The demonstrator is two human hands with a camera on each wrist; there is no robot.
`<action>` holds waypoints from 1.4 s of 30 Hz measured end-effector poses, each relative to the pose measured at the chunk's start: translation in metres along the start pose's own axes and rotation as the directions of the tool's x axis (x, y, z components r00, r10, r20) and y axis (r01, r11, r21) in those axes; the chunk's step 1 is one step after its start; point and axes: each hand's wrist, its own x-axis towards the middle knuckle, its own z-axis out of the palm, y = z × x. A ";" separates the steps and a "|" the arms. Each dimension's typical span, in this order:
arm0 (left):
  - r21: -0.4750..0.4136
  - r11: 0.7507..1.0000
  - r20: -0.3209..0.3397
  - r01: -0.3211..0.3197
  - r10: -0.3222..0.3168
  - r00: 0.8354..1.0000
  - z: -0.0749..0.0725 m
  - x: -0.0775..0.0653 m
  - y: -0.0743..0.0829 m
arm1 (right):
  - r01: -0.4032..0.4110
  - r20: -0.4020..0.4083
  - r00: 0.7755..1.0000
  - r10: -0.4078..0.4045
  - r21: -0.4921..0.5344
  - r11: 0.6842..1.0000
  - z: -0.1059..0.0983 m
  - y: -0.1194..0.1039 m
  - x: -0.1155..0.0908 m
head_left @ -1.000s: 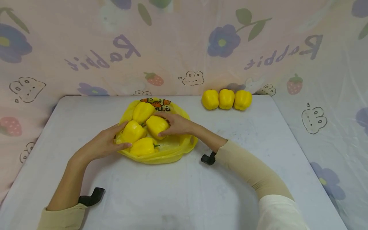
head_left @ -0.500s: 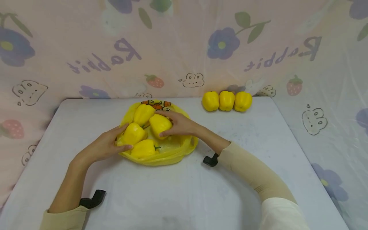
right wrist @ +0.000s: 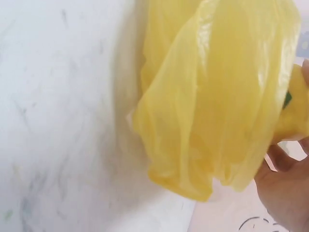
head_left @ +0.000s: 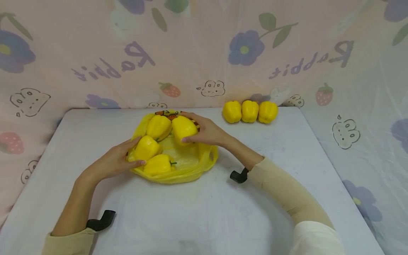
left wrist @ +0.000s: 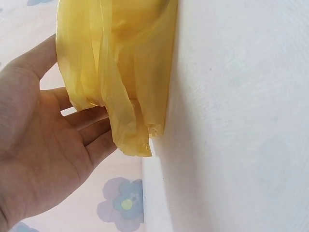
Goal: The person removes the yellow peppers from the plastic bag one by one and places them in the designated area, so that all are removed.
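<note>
A: Our pepper (head_left: 182,128)?
B: Gripped by our right hand (head_left: 210,131), at the mouth of the yellow bag (head_left: 188,174); left hand (head_left: 112,159) holds its side.
A: Handling?
B: Likely light, stiff, slick; we'd span its widest part.

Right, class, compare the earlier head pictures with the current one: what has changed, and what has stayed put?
The right hand has carried the yellow bell pepper it holds away from the person and slightly rightward, toward the far rim of the yellow plastic bag. Nothing was newly gripped or let go. The left hand, the bag's other three peppers and the row of three behind stayed.
</note>
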 end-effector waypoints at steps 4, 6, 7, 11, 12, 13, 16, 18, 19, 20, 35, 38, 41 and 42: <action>0.001 1.000 0.000 0.007 -0.007 1.000 0.000 0.000 0.001 | -0.019 -0.024 1.000 0.020 0.030 0.999 -0.006 0.002 -0.005; 0.000 1.000 0.001 0.009 -0.009 1.000 0.000 0.000 0.002 | -0.027 -0.043 0.999 0.028 0.031 0.999 -0.009 0.003 -0.007; 0.001 1.000 0.001 0.009 -0.009 1.000 0.000 0.000 0.002 | -0.027 -0.053 0.998 0.028 0.032 0.999 -0.011 0.003 -0.009; 0.000 1.000 0.002 0.009 -0.009 1.000 0.000 0.001 0.002 | -0.029 -0.100 0.994 0.031 0.014 0.999 -0.018 0.007 -0.015; 0.001 1.000 0.002 0.008 -0.009 1.000 0.000 0.001 0.002 | -0.030 -0.107 0.994 0.031 0.015 0.999 -0.019 0.008 -0.016; 0.002 1.000 0.002 0.010 -0.010 1.000 0.000 0.001 0.002 | -0.027 -0.115 0.993 0.029 0.019 0.999 -0.021 0.009 -0.018; 0.002 1.000 0.001 0.002 -0.002 1.000 0.000 0.001 0.003 | -0.036 -0.130 0.991 0.041 0.034 0.999 -0.025 0.012 -0.023; -0.002 1.000 0.000 -0.004 0.004 1.000 0.000 0.001 0.003 | -0.046 -0.138 0.989 0.052 0.049 0.998 -0.028 0.015 -0.026; -0.002 1.000 0.000 -0.006 0.006 1.000 -0.001 0.001 0.004 | -0.055 -0.142 0.988 0.062 0.050 0.997 -0.029 0.016 -0.028; -0.003 1.000 0.000 -0.007 0.007 1.000 -0.001 0.001 0.004 | -0.065 -0.149 0.986 0.071 0.047 0.997 -0.031 0.017 -0.030; -0.006 1.000 0.019 0.005 -0.005 1.000 0.000 0.001 0.007 | -0.151 -0.218 0.963 0.156 0.042 0.988 -0.048 0.038 -0.058; 0.005 1.000 0.019 0.013 -0.013 1.000 -0.001 0.001 0.007 | -0.169 -0.222 0.960 0.170 0.024 0.985 -0.050 0.042 -0.062; 0.009 1.000 0.019 0.019 -0.020 1.000 -0.002 0.001 0.007 | -0.204 -0.224 0.953 0.203 0.017 0.979 -0.053 0.045 -0.065; 0.009 1.000 0.019 0.021 -0.021 1.000 -0.002 0.001 0.007 | -0.217 -0.224 0.950 0.215 0.018 0.976 -0.053 0.046 -0.067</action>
